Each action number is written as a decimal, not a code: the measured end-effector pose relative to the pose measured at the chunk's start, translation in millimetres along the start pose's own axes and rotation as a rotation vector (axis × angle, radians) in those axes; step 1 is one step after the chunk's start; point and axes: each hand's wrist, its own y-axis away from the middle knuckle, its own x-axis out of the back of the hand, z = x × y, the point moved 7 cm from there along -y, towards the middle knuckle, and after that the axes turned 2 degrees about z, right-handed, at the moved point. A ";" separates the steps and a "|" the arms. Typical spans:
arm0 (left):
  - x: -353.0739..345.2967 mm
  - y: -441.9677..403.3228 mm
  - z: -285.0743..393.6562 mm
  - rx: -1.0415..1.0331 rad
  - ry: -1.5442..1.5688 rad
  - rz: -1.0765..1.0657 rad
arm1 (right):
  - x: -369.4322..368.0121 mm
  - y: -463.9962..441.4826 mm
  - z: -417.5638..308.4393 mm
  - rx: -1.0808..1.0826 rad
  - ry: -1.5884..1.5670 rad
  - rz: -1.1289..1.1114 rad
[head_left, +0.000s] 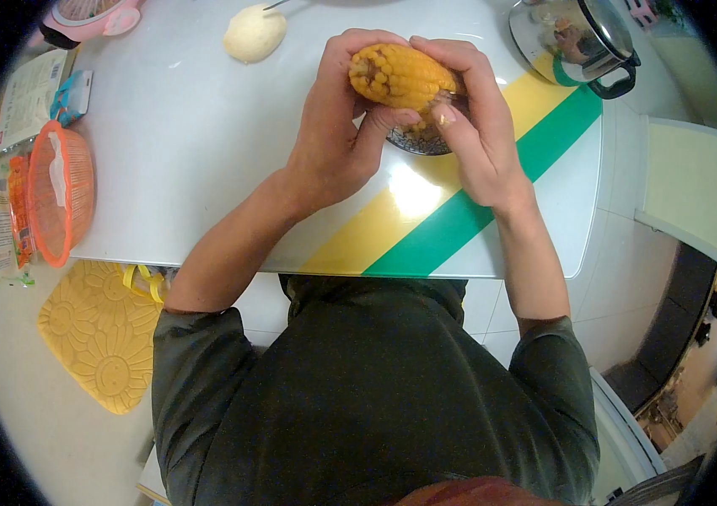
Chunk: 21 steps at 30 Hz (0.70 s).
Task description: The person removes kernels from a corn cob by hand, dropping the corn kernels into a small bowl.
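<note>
Both my hands grip a yellow corn cob [400, 74] above the table. My left hand [333, 118] wraps the cob's left end, thumb underneath. My right hand [480, 118] closes round its right end, with the thumb pressed at the kernels and a small yellow bit on it. Below the cob is a dark-patterned dish [420, 145], mostly hidden by my hands, and some kernels show over it. A pale round bun-like piece [255, 34] lies to the left, with a thin dark stick or handle tip beside it.
The white table [181, 169] has yellow and green stripes. A lidded pot [573, 42] stands at the back right. Along the left are an orange basket [63, 194], packets [34, 97] and a pink item [93, 21]. A yellow flowered cushion [105, 337] sits below the table's left edge.
</note>
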 end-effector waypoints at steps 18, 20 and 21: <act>-1.0 0.9 -1.3 0.029 0.006 -0.053 | -2.9 1.6 3.6 -0.041 0.051 0.032; -1.5 0.5 -0.6 0.009 0.012 -0.026 | -2.5 2.0 3.9 -0.034 0.058 0.043; -1.3 0.4 -0.2 -0.001 0.014 -0.012 | -2.5 2.3 5.3 -0.031 0.057 0.047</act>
